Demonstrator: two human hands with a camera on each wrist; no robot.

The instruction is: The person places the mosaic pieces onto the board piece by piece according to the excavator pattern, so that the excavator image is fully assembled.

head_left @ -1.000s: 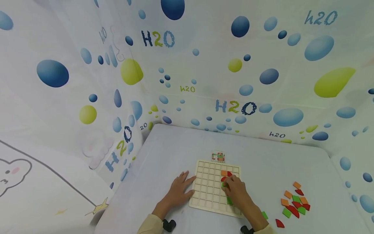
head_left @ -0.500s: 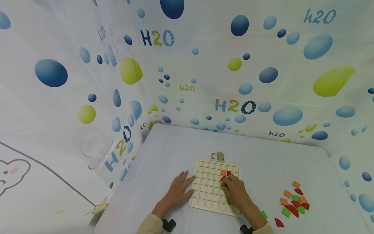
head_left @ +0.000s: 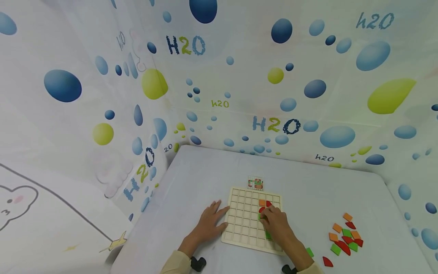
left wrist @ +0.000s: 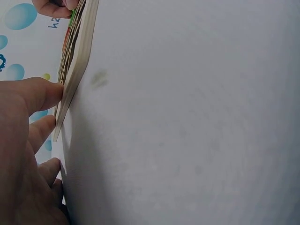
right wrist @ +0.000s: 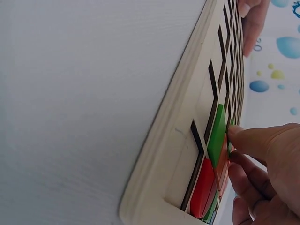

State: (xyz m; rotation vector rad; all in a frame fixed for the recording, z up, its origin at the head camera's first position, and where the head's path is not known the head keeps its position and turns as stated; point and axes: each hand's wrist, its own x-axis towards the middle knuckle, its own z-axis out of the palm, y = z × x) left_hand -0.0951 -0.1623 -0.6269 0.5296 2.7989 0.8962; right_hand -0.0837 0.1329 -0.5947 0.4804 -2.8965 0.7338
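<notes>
A pale wooden grid board (head_left: 241, 219) lies on the table in the head view. My left hand (head_left: 209, 222) rests at its left edge, fingers spread; in the left wrist view the thumb (left wrist: 44, 96) touches the board's side. Over the right part of the board, my right hand (head_left: 276, 221) pinches a small green tile between thumb and fingertips, low at the grid and mostly hidden by the fingers. Around it sit an orange square (head_left: 262, 202), red curved pieces (head_left: 268, 203) and a green square (head_left: 268, 234). The right wrist view shows a green tile (right wrist: 216, 136) and a red piece (right wrist: 202, 187) in the grid.
Behind the board lies a small patterned card (head_left: 255, 183). Several loose orange, green and red pieces (head_left: 343, 247) are scattered to the right. A green piece (head_left: 309, 252) lies by the right forearm, and a red one (head_left: 327, 261) nearer the front.
Both hands stay in nearly the same place. Only a slight shift of the head view shows.
</notes>
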